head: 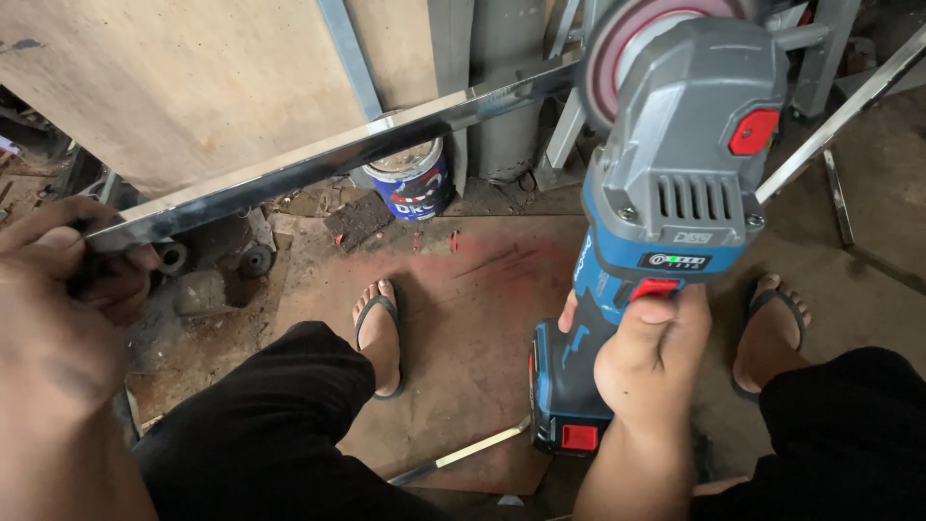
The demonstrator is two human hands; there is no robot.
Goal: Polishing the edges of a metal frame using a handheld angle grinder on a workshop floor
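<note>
My right hand (648, 359) grips the blue body of a cordless angle grinder (675, 164), thumb on its red switch. The grinder's grey head points up and its reddish disc (617, 43) meets the far end of a shiny square metal bar (328, 159). That bar runs diagonally from upper right down to the left, where my left hand (68, 289) holds its near end. A battery pack (564, 405) sits at the grinder's base below my right hand.
My feet in flip-flops (381, 333) (767, 333) stand on a stained board floor. A paint can (413, 178) sits under the bar by a plywood sheet (183, 77). More metal bars (839, 116) lean at right; a thin strip (463, 453) lies on the floor.
</note>
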